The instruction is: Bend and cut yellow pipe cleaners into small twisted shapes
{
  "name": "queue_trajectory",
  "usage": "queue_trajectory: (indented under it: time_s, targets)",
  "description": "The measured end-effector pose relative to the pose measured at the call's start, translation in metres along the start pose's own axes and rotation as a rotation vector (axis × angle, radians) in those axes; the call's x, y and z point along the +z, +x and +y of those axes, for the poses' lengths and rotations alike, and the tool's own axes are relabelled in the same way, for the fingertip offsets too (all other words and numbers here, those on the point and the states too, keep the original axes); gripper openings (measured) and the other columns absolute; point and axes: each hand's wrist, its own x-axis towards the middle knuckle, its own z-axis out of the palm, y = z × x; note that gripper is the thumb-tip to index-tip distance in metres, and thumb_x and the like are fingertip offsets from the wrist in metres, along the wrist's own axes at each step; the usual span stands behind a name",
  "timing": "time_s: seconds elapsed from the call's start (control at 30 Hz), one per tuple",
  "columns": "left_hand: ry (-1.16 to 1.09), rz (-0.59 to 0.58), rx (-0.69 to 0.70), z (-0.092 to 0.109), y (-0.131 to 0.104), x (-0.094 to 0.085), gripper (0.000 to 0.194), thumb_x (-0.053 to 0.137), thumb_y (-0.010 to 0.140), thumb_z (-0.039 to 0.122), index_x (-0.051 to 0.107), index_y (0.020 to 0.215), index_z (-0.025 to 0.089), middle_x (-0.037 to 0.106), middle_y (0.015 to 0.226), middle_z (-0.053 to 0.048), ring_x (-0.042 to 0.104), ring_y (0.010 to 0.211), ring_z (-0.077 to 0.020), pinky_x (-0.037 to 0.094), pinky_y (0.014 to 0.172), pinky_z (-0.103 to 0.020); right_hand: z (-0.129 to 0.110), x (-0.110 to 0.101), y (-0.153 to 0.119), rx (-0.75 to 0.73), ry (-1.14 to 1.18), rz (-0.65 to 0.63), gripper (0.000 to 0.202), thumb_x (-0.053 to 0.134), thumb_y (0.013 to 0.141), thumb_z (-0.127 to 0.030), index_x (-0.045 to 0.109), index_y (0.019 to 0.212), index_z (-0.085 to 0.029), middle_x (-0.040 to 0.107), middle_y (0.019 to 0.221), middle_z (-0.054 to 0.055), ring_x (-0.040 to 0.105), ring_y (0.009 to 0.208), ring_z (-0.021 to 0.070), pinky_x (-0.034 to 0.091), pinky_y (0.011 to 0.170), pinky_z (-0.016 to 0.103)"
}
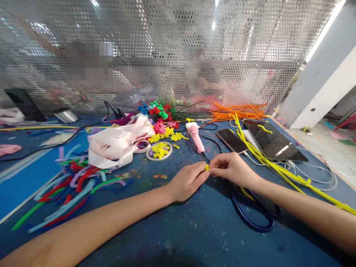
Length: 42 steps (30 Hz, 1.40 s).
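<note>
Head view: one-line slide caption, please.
Both hands pinch a small yellow pipe-cleaner piece over the blue table, blue-handled scissors beside.

scissors (251, 213) under right forearm, phone (231, 140) behind hands (207, 172)

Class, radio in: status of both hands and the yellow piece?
Both hands, left hand and right hand, pinching yellow piece. Scissors under right wrist. Pink glue gun just behind.
</note>
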Motion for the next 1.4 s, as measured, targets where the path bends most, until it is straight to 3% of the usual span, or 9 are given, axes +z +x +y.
queue_trajectory:
  time_s: [0.4,0.57,0.7,0.77,0.97,1.1,1.2,1.3,1.4]
  targets:
    - [-0.239,0.014,-0.127,-0.003,0.006,-0.002,0.032,0.035,0.092,0.039,0.037,0.067,0.018,0.034,0.06,0.005,0.033,0.056,-0.0098,0.025,0.053,-0.022,0.0,0.002,-0.002,-0.111,-0.152,0.064,0.004,0.06,0.077,-0.018,0.063,0.075,-0.016,0.063,0.069,-0.001,0.056,0.061,0.0085,0.041,0.057,0.019]
    - [-0.25,0.008,-0.127,-0.006,0.006,-0.001,0.033,0.036,0.091,0.04,0.036,0.066,0.017,0.033,0.061,0.005,0.03,0.056,-0.0093,0.024,0.052,-0.022,0.006,0.005,0.0,-0.078,-0.092,0.046,0.009,0.06,0.079,-0.024,0.06,0.075,-0.016,0.061,0.069,-0.001,0.056,0.063,0.0093,0.042,0.058,0.02]
    - [-0.314,0.026,-0.141,-0.009,0.006,0.0,0.03,0.036,0.09,0.039,0.035,0.068,0.018,0.029,0.062,0.005,0.028,0.055,-0.0092,0.023,0.05,-0.021,0.009,0.002,0.003,-0.027,0.038,0.034,0.019,0.064,0.077,-0.029,0.057,0.09,-0.017,0.061,0.069,-0.002,0.056,0.062,0.009,0.044,0.059,0.02]
    - [-0.356,0.046,-0.14,-0.012,0.006,0.0,0.029,0.037,0.09,0.038,0.035,0.068,0.018,0.029,0.063,0.005,0.028,0.056,-0.009,0.024,0.05,-0.021,0.008,-0.002,0.005,-0.007,0.045,-0.012,0.023,0.063,0.078,-0.031,0.059,0.094,-0.016,0.061,0.068,-0.002,0.055,0.06,0.0084,0.043,0.057,0.02]
    - [-0.413,0.097,-0.141,-0.014,0.004,0.001,0.028,0.036,0.09,0.036,0.038,0.069,0.018,0.033,0.063,0.005,0.032,0.055,-0.0087,0.029,0.05,-0.021,-0.001,-0.006,0.008,0.119,0.231,-0.199,0.018,0.056,0.08,-0.031,0.059,0.073,-0.014,0.055,0.058,-0.003,0.045,0.046,0.0049,0.033,0.041,0.016]
    - [-0.241,0.167,-0.034,-0.009,-0.002,0.0,0.014,0.035,0.091,0.027,0.045,0.094,0.018,0.045,0.07,0.002,0.044,0.059,-0.0101,0.038,0.056,-0.023,-0.003,-0.001,0.006,0.299,0.522,-0.149,0.017,0.057,0.073,-0.026,0.052,0.063,-0.014,0.05,0.053,-0.005,0.035,0.038,0.0023,0.022,0.035,0.015]
    - [0.06,0.246,0.171,-0.007,-0.006,0.0,0.034,0.041,0.087,0.017,0.039,0.121,0.019,0.053,0.104,-0.008,0.055,0.085,-0.0156,0.045,0.072,-0.028,-0.005,0.001,0.004,0.409,0.749,-0.165,0.016,0.056,0.072,-0.024,0.047,0.062,-0.015,0.043,0.048,-0.007,0.021,0.035,0.0006,0.015,0.035,0.015]
    - [0.287,0.28,0.291,-0.007,-0.007,0.0,0.031,0.045,0.086,0.016,0.047,0.117,0.021,0.055,0.112,-0.009,0.054,0.101,-0.0191,0.044,0.083,-0.032,-0.009,0.0,0.002,0.505,0.836,-0.224,0.015,0.054,0.071,-0.022,0.044,0.062,-0.016,0.039,0.047,-0.009,0.014,0.036,0.0006,0.012,0.035,0.015]
    - [0.348,0.307,0.3,-0.009,-0.007,0.0,0.016,0.047,0.088,0.021,0.056,0.101,0.019,0.062,0.096,-0.006,0.058,0.09,-0.017,0.043,0.078,-0.029,-0.011,0.001,0.001,0.58,0.802,-0.268,0.012,0.053,0.07,-0.022,0.046,0.062,-0.016,0.034,0.045,-0.01,0.011,0.037,0.001,0.009,0.035,0.016]
